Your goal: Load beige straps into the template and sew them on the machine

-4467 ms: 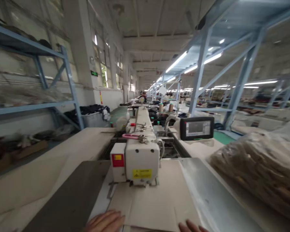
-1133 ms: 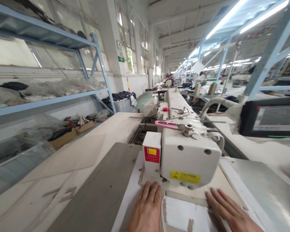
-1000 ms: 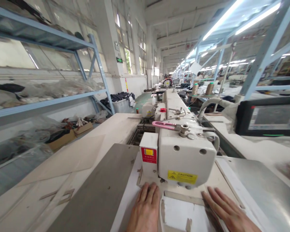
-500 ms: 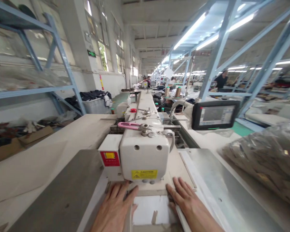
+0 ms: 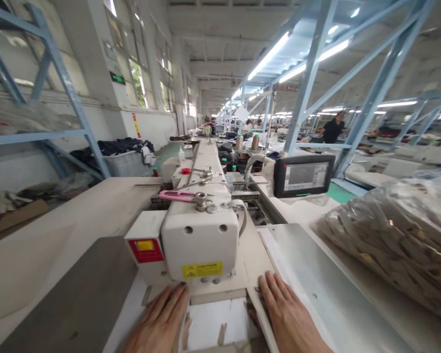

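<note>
A white sewing machine head (image 5: 200, 245) with a yellow caution label stands in front of me. Below it lies a flat, pale frame-like board (image 5: 260, 314) around a white sheet (image 5: 215, 321) with brownish marks. My left hand (image 5: 159, 318) rests flat at the board's left side, fingers stretched forward under the machine's front edge. At the board's right side, my right hand (image 5: 290, 314) lies palm down, fingers extended. Neither hand shows anything held. Pink-handled thread snips (image 5: 176, 195) lie on top of the machine.
A control screen (image 5: 304, 175) stands right of the machine. Metal plates (image 5: 316, 279) flank the board. A large clear plastic bag of pieces (image 5: 400, 240) sits on the right. Thread cones (image 5: 255, 142) and a person in dark clothing (image 5: 332, 128) are farther back.
The view has swung right, so the scene sits farther left. My right hand has moved outward from the machine. My left thumb, spread before, no longer shows apart from the fingers.
</note>
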Tool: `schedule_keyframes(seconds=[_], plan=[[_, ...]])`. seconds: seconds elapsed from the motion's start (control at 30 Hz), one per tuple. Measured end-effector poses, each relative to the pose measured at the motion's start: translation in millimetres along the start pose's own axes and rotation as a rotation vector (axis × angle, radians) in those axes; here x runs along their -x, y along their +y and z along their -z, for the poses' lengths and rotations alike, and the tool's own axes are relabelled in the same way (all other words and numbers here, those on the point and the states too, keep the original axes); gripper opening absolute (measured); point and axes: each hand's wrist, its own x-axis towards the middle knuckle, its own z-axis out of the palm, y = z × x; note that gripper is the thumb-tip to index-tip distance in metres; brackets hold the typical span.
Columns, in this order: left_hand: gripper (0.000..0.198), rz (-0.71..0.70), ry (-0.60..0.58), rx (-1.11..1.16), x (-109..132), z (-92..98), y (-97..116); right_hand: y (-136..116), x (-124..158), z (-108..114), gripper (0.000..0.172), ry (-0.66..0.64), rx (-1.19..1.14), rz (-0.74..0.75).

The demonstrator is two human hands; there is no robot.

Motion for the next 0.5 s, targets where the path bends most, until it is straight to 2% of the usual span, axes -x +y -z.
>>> schedule_keyframes(seconds=[0.13,0.27,0.37,0.5], plan=[[0.069,0.106,-0.073,-0.009,5.9,3.9,3.9,0.3,2.0,5.4,0.071,0.039,0.019,0.037],[0.063,0.161,-0.228,-0.037,0.5,1.7,5.7,0.3,-0.3,16.9,0.083,0.057,0.102,0.091],[0.068,0.227,-0.313,-0.004,-7.9,5.5,9.6,0.7,-1.5,14.7,0.082,0.061,0.184,0.088],[0.075,0.298,-0.346,0.033,-17.9,22.6,15.3,0.3,-0.8,4.7,0.082,0.094,0.232,0.064]])
